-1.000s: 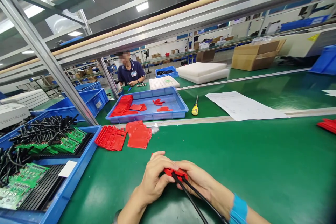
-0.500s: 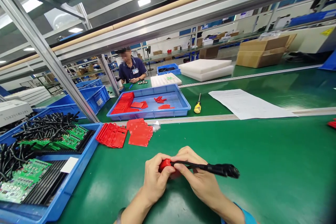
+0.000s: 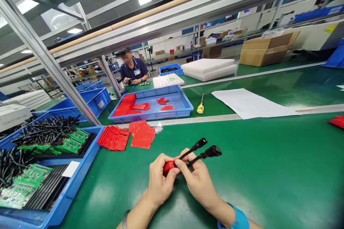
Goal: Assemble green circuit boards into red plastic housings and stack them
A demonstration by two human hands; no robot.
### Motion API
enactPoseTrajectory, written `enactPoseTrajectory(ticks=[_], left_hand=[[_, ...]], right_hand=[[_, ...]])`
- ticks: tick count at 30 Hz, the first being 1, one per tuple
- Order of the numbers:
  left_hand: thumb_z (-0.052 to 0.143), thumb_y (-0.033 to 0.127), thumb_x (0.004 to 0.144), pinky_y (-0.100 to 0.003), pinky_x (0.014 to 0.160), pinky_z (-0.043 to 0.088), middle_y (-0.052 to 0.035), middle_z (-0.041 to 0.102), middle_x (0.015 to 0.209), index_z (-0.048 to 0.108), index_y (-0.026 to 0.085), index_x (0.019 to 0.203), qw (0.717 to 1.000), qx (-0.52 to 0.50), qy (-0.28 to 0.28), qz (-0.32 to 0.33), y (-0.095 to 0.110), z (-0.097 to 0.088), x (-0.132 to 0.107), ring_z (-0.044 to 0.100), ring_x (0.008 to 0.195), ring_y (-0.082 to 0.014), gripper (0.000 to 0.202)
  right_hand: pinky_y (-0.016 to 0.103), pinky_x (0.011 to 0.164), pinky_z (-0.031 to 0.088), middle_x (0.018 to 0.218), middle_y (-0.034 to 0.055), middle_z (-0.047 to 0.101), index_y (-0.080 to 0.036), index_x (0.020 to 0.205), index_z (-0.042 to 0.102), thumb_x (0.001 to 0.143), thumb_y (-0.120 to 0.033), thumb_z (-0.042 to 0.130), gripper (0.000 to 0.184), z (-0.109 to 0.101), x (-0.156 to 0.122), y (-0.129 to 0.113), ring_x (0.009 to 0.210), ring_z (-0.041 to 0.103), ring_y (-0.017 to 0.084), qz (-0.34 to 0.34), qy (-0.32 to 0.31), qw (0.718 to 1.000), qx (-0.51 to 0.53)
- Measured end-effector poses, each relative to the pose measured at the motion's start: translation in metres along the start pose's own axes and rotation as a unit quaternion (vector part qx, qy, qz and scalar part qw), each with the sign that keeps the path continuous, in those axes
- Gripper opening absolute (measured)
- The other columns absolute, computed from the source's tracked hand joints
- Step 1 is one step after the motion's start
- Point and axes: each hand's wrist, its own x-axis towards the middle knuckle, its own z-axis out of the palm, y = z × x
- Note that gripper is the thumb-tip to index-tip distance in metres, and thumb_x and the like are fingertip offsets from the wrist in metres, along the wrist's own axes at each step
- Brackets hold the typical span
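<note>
Between my hands, above the green bench, is a red plastic housing [image 3: 168,167], mostly covered by fingers. Two black cables [image 3: 198,154] with connector ends come out of its right side and point up and to the right. My left hand [image 3: 159,176] is closed around the housing's left end, thumb in front. My right hand [image 3: 197,179] pinches the housing's right end where the cables leave it, the thumb pressed near the cable bases. Red plastic panels [image 3: 142,135] and a stack of red frames [image 3: 114,138] lie beyond my left hand.
At left, a blue bin [image 3: 90,161] holds green circuit boards [image 3: 25,182] with black cables. Behind the red panels stands a blue tray [image 3: 172,115] of red parts. A yellow screwdriver [image 3: 200,108] and paper sheets [image 3: 252,104] lie farther back. A co-worker [image 3: 134,68] sits across the bench.
The two cables have swung upward and spread apart, where before they lay together pointing right. My right hand has shifted slightly left, still at the housing. The co-worker's hands have come up.
</note>
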Motion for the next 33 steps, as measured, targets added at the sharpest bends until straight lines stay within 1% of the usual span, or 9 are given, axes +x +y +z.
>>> enactPoseTrajectory(ticks=[3, 7, 10, 14, 17, 21, 26, 30, 33], left_hand=[[0.052, 0.031, 0.087, -0.024, 0.061, 0.036, -0.0021, 0.056, 0.073, 0.056, 0.016, 0.082, 1.000, 0.013, 0.000, 0.016, -0.002, -0.001, -0.001, 0.050, 0.064, -0.0131, 0.016], [0.050, 0.032, 0.088, -0.024, 0.061, 0.036, -0.0015, 0.055, 0.071, 0.055, 0.016, 0.080, 1.000, 0.009, -0.007, 0.013, -0.003, -0.004, -0.002, 0.049, 0.063, -0.0126, 0.018], [0.050, 0.035, 0.087, -0.024, 0.059, 0.035, -0.0004, 0.052, 0.068, 0.053, 0.016, 0.077, 1.000, 0.000, 0.002, 0.007, -0.004, -0.008, -0.001, 0.046, 0.061, -0.0120, 0.021], [0.048, 0.038, 0.088, -0.024, 0.061, 0.036, -0.0008, 0.052, 0.071, 0.054, 0.016, 0.079, 0.998, -0.050, 0.044, -0.015, -0.006, -0.015, 0.002, 0.047, 0.064, -0.0128, 0.024], [0.047, 0.039, 0.089, -0.026, 0.066, 0.039, -0.0019, 0.053, 0.076, 0.055, 0.017, 0.082, 0.992, -0.115, 0.044, 0.000, -0.007, -0.018, 0.003, 0.049, 0.070, -0.0143, 0.024], [0.048, 0.038, 0.088, -0.024, 0.065, 0.038, -0.0004, 0.049, 0.074, 0.053, 0.018, 0.081, 0.987, -0.155, 0.034, 0.002, -0.005, -0.017, 0.002, 0.046, 0.068, -0.0128, 0.022], [0.046, 0.038, 0.089, -0.023, 0.059, 0.036, 0.0009, 0.045, 0.068, 0.049, 0.018, 0.076, 0.991, -0.125, 0.044, -0.015, 0.000, -0.018, -0.002, 0.044, 0.062, -0.0114, 0.024], [0.046, 0.037, 0.089, -0.024, 0.056, 0.035, 0.0008, 0.046, 0.065, 0.049, 0.017, 0.076, 0.995, -0.089, 0.043, 0.000, -0.001, -0.021, -0.004, 0.043, 0.059, -0.0113, 0.024], [0.048, 0.032, 0.088, -0.024, 0.055, 0.036, -0.0004, 0.050, 0.065, 0.054, 0.017, 0.081, 0.996, -0.038, 0.061, 0.058, -0.001, -0.024, -0.002, 0.046, 0.059, -0.0120, 0.018]], right_hand=[[0.027, 0.062, 0.043, 0.071, 0.0016, 0.056, -0.019, 0.077, 0.054, 0.089, -0.038, 0.052, 0.023, 0.002, 0.000, -0.001, 0.066, 0.053, 0.017, 0.025, -0.006, 0.999, 0.034], [0.027, 0.064, 0.042, 0.073, 0.0022, 0.057, -0.019, 0.075, 0.057, 0.089, -0.036, 0.051, 0.023, 0.001, 0.002, -0.005, 0.068, 0.054, 0.017, -0.018, -0.012, 1.000, -0.008], [0.026, 0.066, 0.044, 0.075, 0.0020, 0.057, -0.019, 0.077, 0.058, 0.090, -0.036, 0.049, 0.023, -0.003, 0.008, -0.008, 0.070, 0.055, 0.017, -0.012, -0.064, 0.997, 0.030], [0.030, 0.074, 0.047, 0.088, 0.0033, 0.064, -0.019, 0.091, 0.062, 0.079, -0.036, 0.066, 0.020, -0.013, 0.013, -0.007, 0.081, 0.058, 0.020, -0.009, -0.132, 0.991, 0.009], [0.032, 0.076, 0.046, 0.087, 0.0041, 0.068, -0.021, 0.085, 0.067, 0.078, -0.036, 0.069, 0.017, -0.017, 0.011, 0.000, 0.081, 0.061, 0.022, -0.040, -0.106, 0.991, -0.073], [0.032, 0.075, 0.047, 0.085, 0.0039, 0.071, -0.024, 0.089, 0.069, 0.081, -0.036, 0.067, 0.015, -0.014, 0.003, 0.004, 0.079, 0.064, 0.023, -0.084, -0.063, 0.989, -0.105], [0.028, 0.061, 0.047, 0.072, 0.0034, 0.069, -0.021, 0.070, 0.064, 0.077, -0.039, 0.069, 0.020, -0.007, -0.005, 0.004, 0.065, 0.063, 0.020, -0.100, -0.030, 0.986, -0.128], [0.028, 0.063, 0.048, 0.076, 0.0041, 0.070, -0.020, 0.073, 0.066, 0.078, -0.038, 0.069, 0.019, -0.005, -0.007, 0.006, 0.067, 0.063, 0.019, -0.103, -0.029, 0.989, -0.105], [0.030, 0.069, 0.049, 0.078, 0.0039, 0.068, -0.021, 0.078, 0.068, 0.078, -0.038, 0.069, 0.017, -0.009, 0.000, 0.005, 0.073, 0.063, 0.020, -0.075, -0.061, 0.993, -0.061]])
